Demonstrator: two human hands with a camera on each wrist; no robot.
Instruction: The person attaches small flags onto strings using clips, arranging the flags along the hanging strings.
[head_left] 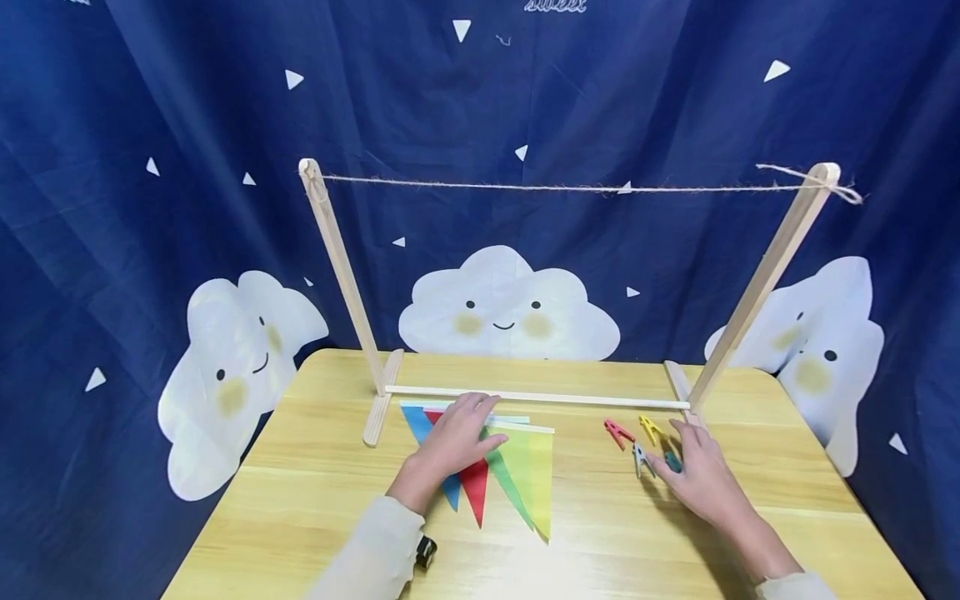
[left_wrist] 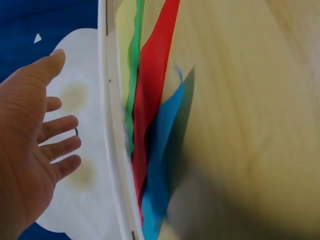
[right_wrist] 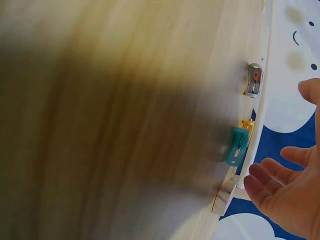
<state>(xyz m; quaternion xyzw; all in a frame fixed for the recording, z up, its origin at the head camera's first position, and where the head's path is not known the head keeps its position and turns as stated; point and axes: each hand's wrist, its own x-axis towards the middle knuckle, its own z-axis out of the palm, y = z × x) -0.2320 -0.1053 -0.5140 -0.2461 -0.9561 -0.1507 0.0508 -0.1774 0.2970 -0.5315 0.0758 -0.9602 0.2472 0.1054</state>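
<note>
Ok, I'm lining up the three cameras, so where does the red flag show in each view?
Head: the red flag is below centre, between the blue flag and the green flag, partly covered by the left hand.
Left wrist: left of centre, running down from the top edge.
Right wrist: not in it.
Shared landmark: the wooden tabletop.

Overlapping pennants (head_left: 508, 477), four loose clothespins (head_left: 639, 459)

2 hands (head_left: 454, 438) (head_left: 702, 477) apart, fingers (left_wrist: 60, 127) relaxed.
</note>
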